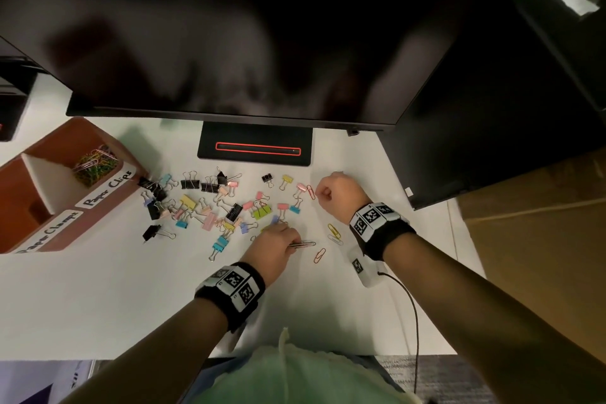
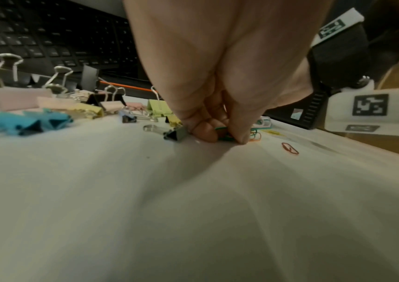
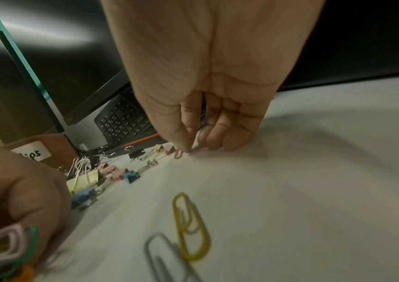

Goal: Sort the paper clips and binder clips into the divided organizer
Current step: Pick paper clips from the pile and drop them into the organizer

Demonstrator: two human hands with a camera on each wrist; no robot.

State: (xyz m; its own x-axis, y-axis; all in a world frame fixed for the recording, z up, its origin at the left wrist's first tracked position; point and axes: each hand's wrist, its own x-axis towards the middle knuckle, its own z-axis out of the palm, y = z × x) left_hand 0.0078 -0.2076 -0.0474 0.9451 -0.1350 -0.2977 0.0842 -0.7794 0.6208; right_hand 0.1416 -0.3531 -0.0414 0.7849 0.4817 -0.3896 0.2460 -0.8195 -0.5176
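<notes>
From my feed: left hand [image 1: 273,248] gripped a small bundle of paper clips [image 3: 7,246] (pink, green, orange), fingertips down on the white desk [image 1: 98,298] at the near edge of the binder clip pile [image 1: 210,203]. Right hand [image 1: 339,195] was curled, thumb and forefinger pinching at a pink paper clip [image 1: 310,191] right of the pile. Divided organizer [image 1: 62,187] sat left of the pile, paper clips already inside.
</notes>
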